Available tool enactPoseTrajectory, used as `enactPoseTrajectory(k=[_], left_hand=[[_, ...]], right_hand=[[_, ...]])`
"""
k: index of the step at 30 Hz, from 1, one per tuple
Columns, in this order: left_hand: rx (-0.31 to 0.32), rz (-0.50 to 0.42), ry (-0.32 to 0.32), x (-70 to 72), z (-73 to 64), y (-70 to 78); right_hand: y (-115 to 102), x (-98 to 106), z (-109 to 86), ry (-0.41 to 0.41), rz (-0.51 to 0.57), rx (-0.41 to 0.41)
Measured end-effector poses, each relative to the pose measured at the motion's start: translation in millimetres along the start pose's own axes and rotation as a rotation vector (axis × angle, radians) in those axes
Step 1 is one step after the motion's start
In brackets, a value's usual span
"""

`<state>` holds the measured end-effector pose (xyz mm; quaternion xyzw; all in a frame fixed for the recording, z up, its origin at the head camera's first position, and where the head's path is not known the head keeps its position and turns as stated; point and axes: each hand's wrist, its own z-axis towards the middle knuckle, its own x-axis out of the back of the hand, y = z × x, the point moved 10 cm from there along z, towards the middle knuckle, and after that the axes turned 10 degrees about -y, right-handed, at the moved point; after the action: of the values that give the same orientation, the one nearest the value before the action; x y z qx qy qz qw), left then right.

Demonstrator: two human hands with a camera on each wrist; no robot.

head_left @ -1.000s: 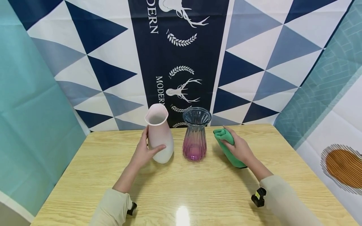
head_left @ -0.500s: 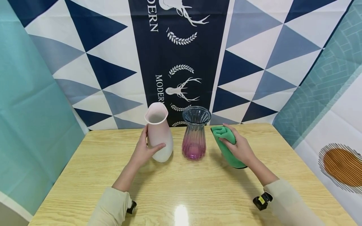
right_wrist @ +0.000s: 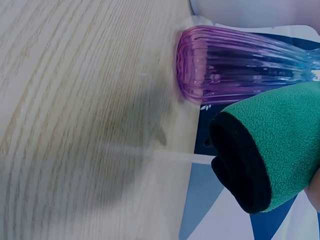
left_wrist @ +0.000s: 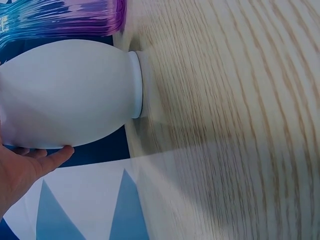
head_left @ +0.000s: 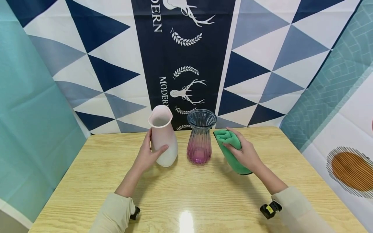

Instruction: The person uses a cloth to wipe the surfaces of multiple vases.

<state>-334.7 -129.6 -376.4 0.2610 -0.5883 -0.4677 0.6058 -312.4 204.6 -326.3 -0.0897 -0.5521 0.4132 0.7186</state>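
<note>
My left hand (head_left: 148,155) grips a white-and-pale-pink vase (head_left: 164,142) from its left side, thumb across the front and the other fingers partly hidden behind. In the left wrist view the vase's base (left_wrist: 136,85) meets the table. To its right stands a ribbed glass vase (head_left: 199,142), blue at the flared rim and purple-pink at the base. My right hand (head_left: 246,152) holds a folded green cloth (head_left: 230,155), its dark-edged end (right_wrist: 240,165) pointing down. The cloth is off the table, close to the glass vase's right side; the head view shows a small gap between them.
A light wooden table (head_left: 157,204) lies under both vases. Right behind its back edge hangs a patterned fabric (head_left: 116,74) with triangles and deer heads. A teal sheet (head_left: 29,106) hangs at the left.
My right hand has shifted left with the green cloth, bringing it nearer to the glass vase. The left hand and the white vase stay in place.
</note>
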Motion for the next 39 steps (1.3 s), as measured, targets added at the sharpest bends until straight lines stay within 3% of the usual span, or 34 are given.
enactPoseTrajectory(k=[14,27,35,39], left_hand=[[-0.051,0.016,0.010,3.4,-1.2,4.5],[-0.035,0.009,-0.012,1.3,1.1,4.2],[-0.030,0.005,-0.031,2.4,-15.3,40.5],[-0.034,0.003,-0.028,2.5,-15.4,40.0]], right_hand=[[-38.9,-7.1,-1.3,-0.012,0.030,0.091],[-70.6,-27.5,7.3,-0.050,0.060,0.174],[-83.6,-38.4,14.1,-0.055,0.082,0.172],[-89.8,-42.2,19.1,-0.042,0.092,0.185]])
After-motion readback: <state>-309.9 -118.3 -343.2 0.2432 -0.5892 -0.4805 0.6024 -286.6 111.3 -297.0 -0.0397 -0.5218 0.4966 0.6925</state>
